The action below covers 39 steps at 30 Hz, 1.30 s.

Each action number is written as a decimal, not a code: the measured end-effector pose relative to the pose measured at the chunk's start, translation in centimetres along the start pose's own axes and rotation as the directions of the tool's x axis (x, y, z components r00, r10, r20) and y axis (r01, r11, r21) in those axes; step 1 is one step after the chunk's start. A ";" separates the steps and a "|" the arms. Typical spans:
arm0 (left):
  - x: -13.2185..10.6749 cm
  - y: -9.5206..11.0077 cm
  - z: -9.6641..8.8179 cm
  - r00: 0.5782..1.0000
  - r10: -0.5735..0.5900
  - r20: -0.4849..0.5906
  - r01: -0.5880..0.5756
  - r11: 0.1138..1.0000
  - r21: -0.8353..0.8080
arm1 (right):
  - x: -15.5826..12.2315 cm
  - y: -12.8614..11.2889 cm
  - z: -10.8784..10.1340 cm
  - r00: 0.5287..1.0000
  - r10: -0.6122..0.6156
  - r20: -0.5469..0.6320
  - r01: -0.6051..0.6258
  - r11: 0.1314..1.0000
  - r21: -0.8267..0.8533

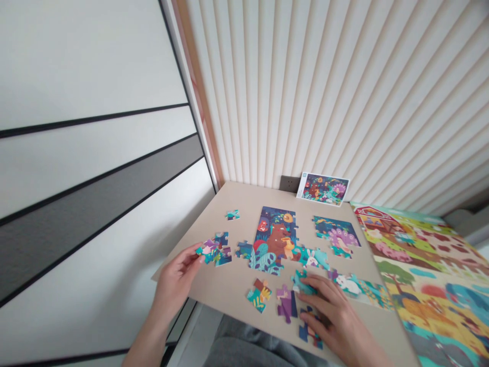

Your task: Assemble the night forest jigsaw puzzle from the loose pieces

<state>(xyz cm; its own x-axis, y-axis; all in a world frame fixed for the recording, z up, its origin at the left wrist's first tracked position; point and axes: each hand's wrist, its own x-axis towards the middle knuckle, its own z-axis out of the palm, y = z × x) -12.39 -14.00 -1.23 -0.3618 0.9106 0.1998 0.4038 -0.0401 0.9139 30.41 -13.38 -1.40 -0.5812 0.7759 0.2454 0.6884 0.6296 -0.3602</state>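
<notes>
My left hand (pixel 179 272) pinches the edge of a teal-and-pink puzzle piece (pixel 207 251) between thumb and fingers, right beside other purple and dark blue pieces (pixel 223 257). On the right, my right hand (pixel 331 311) has its fingers spread over loose pieces. Its fingertips touch a teal piece (pixel 300 282), and a dark blue piece (pixel 304 332) is partly covered below. A purple piece (pixel 284 303) lies left of those fingers. In the middle sits a joined bear section (pixel 280 237), with a rabbit piece (pixel 311 258) at its lower right.
A peacock section (pixel 340 233) and a white-rabbit strip (pixel 361 289) lie at the right. A picture card (pixel 324 189) leans on the pleated wall beside a socket (pixel 289 183). One teal piece (pixel 233 214) is at the back left. A farm-animal picture (pixel 428 265) borders the table's right edge.
</notes>
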 end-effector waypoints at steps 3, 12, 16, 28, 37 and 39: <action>0.3 1.9 1.5 1.000 -0.005 0.028 0.007 0.997 -0.073 | 0.0 0.0 0.0 1.000 0.006 -0.005 -0.006 1.000 0.018; -0.2 4.9 5.4 0.979 0.072 0.192 -0.054 0.994 -0.096 | 0.4 -0.9 -0.9 0.997 0.058 0.042 -0.061 0.995 0.078; -0.4 5.4 6.7 0.955 0.148 0.257 -0.126 0.987 -0.101 | 0.6 -1.3 -1.2 0.995 0.082 0.060 -0.088 0.991 0.104; -0.1 6.5 9.5 0.852 0.316 0.418 -0.333 0.942 -0.036 | 0.9 -2.0 -1.9 0.995 0.093 0.047 -0.097 0.990 0.106; 3.6 2.1 4.1 0.932 0.316 0.177 -0.351 0.908 0.229 | 0.8 -1.8 -1.7 0.997 0.069 0.028 -0.072 0.992 0.108; 4.7 0.9 2.4 0.948 0.301 0.102 -0.317 0.888 0.334 | 0.7 -1.8 -1.6 0.998 0.055 0.015 -0.056 0.993 0.105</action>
<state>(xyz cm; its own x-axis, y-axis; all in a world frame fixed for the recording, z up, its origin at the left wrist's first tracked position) -11.71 -8.80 -0.34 -0.1361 0.8932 0.4285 0.7538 -0.1873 0.6299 29.46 -13.85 0.88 -0.5491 0.8086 0.2115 0.6708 0.5773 -0.4655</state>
